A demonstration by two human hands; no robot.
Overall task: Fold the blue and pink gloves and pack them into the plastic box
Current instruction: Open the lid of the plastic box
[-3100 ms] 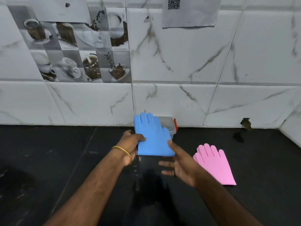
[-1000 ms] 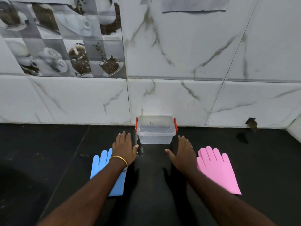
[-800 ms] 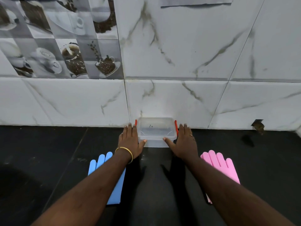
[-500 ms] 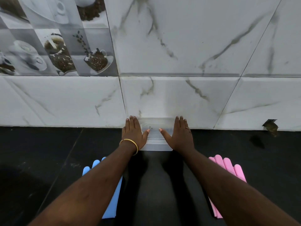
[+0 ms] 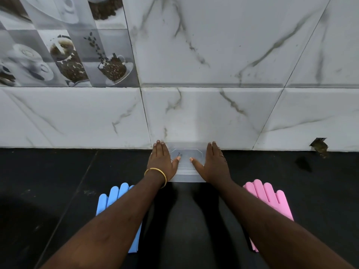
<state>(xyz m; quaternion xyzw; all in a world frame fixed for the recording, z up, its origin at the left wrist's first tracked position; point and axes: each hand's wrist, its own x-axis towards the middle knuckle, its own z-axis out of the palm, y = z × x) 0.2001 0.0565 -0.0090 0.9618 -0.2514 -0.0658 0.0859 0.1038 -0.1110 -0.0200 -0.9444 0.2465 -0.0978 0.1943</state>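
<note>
A clear plastic box (image 5: 187, 174) with its lid on stands against the marble wall. My left hand (image 5: 162, 162) lies on its left side and my right hand (image 5: 212, 164) on its right side, both thumbs resting on the lid. The box's red side clips are hidden under my palms. The blue glove (image 5: 110, 199) lies flat on the black counter under my left forearm, fingers pointing to the wall. On the right, the pink glove (image 5: 270, 197) lies flat, partly covered by my right forearm.
The black counter (image 5: 58, 181) runs to a white marble tiled wall (image 5: 213, 113) right behind the box. A small hole (image 5: 319, 145) breaks the wall's base at the right, with a dark stain below it.
The blue glove went from in front of the box down to the counter at the left. Both hands then moved forward and closed on the sides of the box.
</note>
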